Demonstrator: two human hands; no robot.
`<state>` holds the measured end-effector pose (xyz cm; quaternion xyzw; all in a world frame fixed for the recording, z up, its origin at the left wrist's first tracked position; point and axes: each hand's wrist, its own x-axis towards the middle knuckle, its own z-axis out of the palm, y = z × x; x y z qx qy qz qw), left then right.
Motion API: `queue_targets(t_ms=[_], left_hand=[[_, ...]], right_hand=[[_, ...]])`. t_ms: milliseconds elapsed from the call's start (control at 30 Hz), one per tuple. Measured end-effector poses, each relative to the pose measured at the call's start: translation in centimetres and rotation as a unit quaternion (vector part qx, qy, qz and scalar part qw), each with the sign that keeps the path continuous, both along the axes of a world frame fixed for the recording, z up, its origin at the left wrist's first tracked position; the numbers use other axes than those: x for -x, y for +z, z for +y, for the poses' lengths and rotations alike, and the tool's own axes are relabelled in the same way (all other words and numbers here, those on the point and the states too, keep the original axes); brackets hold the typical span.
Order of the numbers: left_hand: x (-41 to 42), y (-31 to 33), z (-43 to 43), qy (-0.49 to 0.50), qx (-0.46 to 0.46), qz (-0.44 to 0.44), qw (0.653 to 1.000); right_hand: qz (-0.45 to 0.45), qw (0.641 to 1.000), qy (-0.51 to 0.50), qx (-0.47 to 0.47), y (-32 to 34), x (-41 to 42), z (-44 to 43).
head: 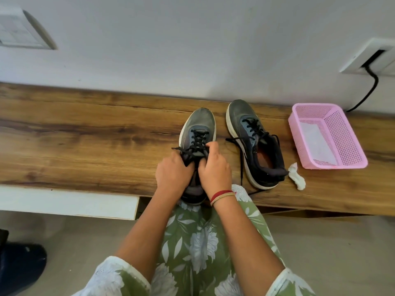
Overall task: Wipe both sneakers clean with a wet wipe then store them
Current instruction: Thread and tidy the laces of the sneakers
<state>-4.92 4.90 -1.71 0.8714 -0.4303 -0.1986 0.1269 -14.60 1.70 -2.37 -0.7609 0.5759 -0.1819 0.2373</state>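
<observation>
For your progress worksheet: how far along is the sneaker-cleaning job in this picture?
Done, apparently: a crumpled wipe lies set aside beside the right sneaker. In hand: the left hand and right hand work the laces of the left sneaker. Left: both sneakers sit on the wooden bench, not stored.

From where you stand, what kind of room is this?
Probably a home, perhaps an entryway or bedroom: a low wooden bench against a plain wall, wall sockets with a cable plugged in, and a pink plastic basket beside two sneakers.

Wooden bench (85, 133) (dark-grained) against white wall (171, 39).
</observation>
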Motion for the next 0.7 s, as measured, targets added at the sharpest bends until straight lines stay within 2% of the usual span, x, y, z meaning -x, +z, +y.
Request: queue_targets(t_ms=[133, 233, 367, 500, 700], left_hand=[[0.5, 0.5, -0.7, -0.046, 0.054, -0.07, 0.995], [1.0, 0.4, -1.5, -0.078, 0.064, -0.058, 0.993], [1.0, 0.1, -1.6, -0.027, 0.093, -0.008, 0.995], [0.8, -0.1, -1.5, 0.0, 0.138, -0.012, 0.99], [0.5, -0.8, -1.2, 0.091, 0.173, 0.051, 0.979]], right_hand=[[0.039, 0.997, -0.009, 0.064, -0.5, -0.2, -0.1], [0.065, 0.995, -0.003, 0.08, -0.6, -1.1, -0.5], [0.1, 0.993, -0.013, 0.065, -0.8, -1.7, -1.6], [0.068, 0.994, -0.031, 0.079, -0.9, -2.0, -1.4], [0.053, 0.998, 0.005, 0.038, -0.3, -2.1, -1.1]])
